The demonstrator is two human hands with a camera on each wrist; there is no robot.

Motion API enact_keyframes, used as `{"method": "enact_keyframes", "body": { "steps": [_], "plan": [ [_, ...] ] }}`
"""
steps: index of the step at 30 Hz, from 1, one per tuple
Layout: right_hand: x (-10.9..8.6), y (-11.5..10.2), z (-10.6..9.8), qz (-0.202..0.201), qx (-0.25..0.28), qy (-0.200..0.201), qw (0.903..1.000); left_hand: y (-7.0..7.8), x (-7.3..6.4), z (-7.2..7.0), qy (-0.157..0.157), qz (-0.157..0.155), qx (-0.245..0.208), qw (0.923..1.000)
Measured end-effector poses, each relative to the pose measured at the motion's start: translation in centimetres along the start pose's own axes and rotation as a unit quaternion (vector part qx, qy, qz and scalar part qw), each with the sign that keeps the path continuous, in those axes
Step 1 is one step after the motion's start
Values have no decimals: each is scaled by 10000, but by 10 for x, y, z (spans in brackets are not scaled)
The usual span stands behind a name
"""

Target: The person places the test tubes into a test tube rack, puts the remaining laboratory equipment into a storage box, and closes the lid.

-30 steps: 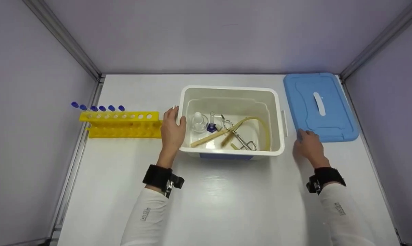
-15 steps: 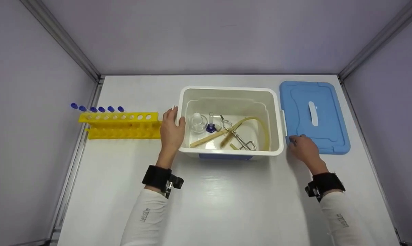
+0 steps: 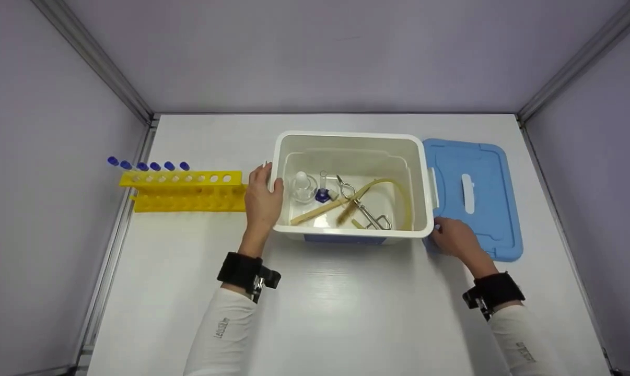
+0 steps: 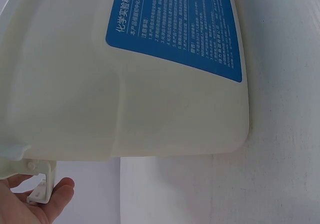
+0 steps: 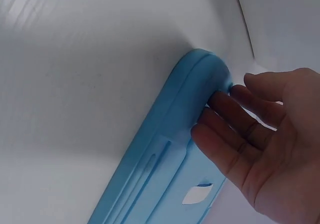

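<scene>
A white plastic storage box (image 3: 349, 137) stands mid-table with lab items inside. My left hand (image 3: 263, 201) is at its left side; in the left wrist view the fingers and thumb bend around the white latch (image 4: 45, 181). A blue lid (image 3: 490, 193) with a white handle lies flat right of the box, its left edge overlapped by the box's rim and right latch (image 3: 433, 188). My right hand (image 3: 453, 237) is at the lid's near left corner. In the right wrist view its fingertips touch the lid's top, fingers extended and slightly bent, thumb apart.
A yellow test tube rack (image 3: 182, 180) with several blue-capped tubes (image 3: 155, 167) stands left. Inside the box are a glass spirit lamp (image 3: 303, 187), a blue-based cylinder (image 3: 323, 194), metal tongs (image 3: 370, 214), a brush (image 3: 346, 214) and rubber tubing (image 3: 406, 201). Walls enclose the table.
My right hand has drawn the blue lid toward the person and leftward, up against the box's right side. The left hand and the box have stayed in place.
</scene>
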State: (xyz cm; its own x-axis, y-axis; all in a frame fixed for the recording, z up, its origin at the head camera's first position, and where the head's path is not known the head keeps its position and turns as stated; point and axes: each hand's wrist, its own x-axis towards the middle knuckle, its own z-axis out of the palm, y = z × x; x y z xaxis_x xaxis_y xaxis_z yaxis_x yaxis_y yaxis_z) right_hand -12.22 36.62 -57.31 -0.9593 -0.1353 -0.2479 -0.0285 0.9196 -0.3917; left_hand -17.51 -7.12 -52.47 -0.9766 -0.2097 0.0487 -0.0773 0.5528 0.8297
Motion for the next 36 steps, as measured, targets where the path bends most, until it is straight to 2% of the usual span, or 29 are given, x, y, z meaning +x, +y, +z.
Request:
{"method": "enact_keyframes", "body": {
  "steps": [5,7,10,12,14,17,22,25,30,33,36],
  "plan": [
    [-1,0,1,-68,242,-241,9994,-1,0,1,28,-14,5,10000],
    [0,3,-2,-64,325,-152,9993,0,0,2,13,-28,-2,10000],
    [5,11,-8,150,496,523,9973,1,0,1,0,-40,-13,10000],
    [10,17,-12,349,544,1025,9926,1,-1,1,1,-48,-14,10000],
    [16,25,-15,637,614,1363,9867,1,-1,1,29,-45,-4,10000],
    [24,36,-18,1056,641,1301,9838,0,0,1,34,-58,32,10000],
    [38,49,-21,1491,574,849,9835,-1,0,2,16,-48,12,10000],
    [44,50,-24,1556,423,668,9847,-1,1,1,16,-56,4,10000],
    [51,46,-30,1654,388,599,9836,-2,1,1,37,-132,-27,9999],
    [54,45,-29,1589,234,668,9848,-2,1,1,48,-133,-24,9999],
    [54,45,-26,1503,12,910,9844,-1,1,2,36,-99,5,9999]
  ]
}}
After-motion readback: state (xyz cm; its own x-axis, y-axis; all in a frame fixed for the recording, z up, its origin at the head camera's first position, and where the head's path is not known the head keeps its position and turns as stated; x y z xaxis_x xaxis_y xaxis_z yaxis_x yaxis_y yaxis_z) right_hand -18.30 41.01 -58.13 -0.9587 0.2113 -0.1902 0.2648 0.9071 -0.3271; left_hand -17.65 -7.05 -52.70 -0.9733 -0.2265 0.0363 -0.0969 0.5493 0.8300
